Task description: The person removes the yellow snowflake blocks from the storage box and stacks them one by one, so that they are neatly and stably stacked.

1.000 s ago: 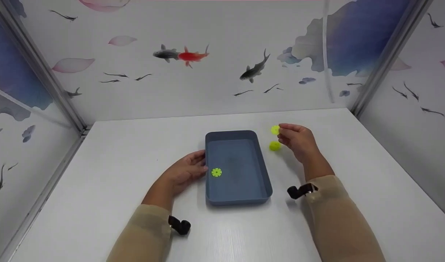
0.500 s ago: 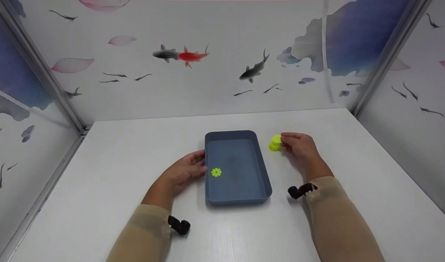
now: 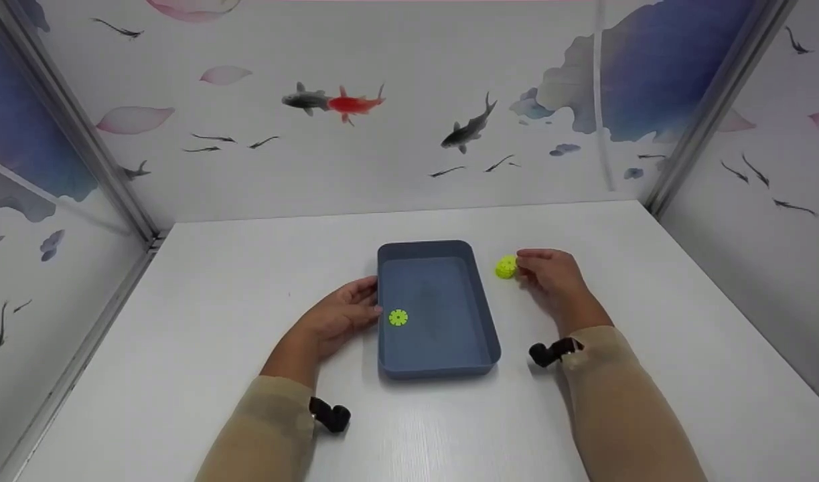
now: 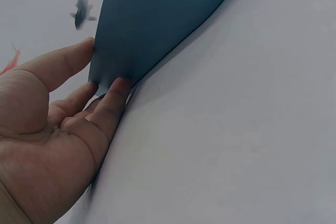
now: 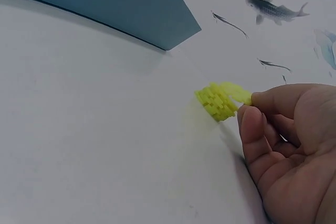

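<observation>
A grey-blue rectangular tray [image 3: 439, 314] lies on the white table, a yellow-green notched disc [image 3: 398, 317] flat inside by its left wall. My left hand [image 3: 339, 318] rests its fingertips against the outside of that wall; the left wrist view shows the relaxed fingers [image 4: 113, 100] touching it, not wrapped round it. Right of the tray, my right hand [image 3: 550, 274] pinches another yellow disc [image 5: 237, 93] between thumb and fingertips. That disc sits tilted at the top of a small stack of like discs [image 5: 214, 102], seemingly touching it. The right fingers partly cover the held disc.
White panels [image 3: 409, 167] printed with fish and petals stand behind the table and along both sides, joined by metal posts [image 3: 717, 100]. A small black device [image 3: 556, 351] is fastened at each sleeve cuff.
My right hand has come down toward me, bringing the pinched disc from behind and above the stack onto its top. The left hand, the tray and the disc inside have stayed put.
</observation>
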`<state>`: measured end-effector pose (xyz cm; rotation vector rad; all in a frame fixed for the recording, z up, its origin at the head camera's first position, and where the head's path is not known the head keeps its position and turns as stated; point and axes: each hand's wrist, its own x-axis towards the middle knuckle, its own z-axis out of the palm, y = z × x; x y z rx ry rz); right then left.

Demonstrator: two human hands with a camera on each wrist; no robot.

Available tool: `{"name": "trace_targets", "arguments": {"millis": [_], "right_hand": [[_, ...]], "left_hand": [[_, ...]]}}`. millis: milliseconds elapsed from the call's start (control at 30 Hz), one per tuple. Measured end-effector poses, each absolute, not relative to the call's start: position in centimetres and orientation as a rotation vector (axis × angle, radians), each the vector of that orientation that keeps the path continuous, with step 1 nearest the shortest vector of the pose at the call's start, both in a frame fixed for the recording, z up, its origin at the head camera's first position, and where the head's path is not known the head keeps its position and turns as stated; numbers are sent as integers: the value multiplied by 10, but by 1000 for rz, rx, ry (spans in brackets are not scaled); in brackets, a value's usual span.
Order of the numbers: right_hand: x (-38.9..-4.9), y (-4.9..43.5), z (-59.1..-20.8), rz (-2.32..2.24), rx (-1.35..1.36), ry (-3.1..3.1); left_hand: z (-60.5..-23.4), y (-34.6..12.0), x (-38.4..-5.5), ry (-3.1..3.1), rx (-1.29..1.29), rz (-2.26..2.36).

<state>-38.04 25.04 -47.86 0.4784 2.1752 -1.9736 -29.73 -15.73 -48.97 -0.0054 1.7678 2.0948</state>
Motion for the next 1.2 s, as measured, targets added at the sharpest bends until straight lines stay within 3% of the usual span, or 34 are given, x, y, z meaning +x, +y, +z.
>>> {"name": "trace_targets", "arguments": {"millis": [800, 1200], "right_hand": [[-379, 249, -478, -2065, 495, 2080], [-370, 225, -439, -2156, 146, 2118]], "left_hand": [[-491, -158, -298, 1755, 20, 2086], [-491, -158, -298, 1755, 29, 2085]]}}
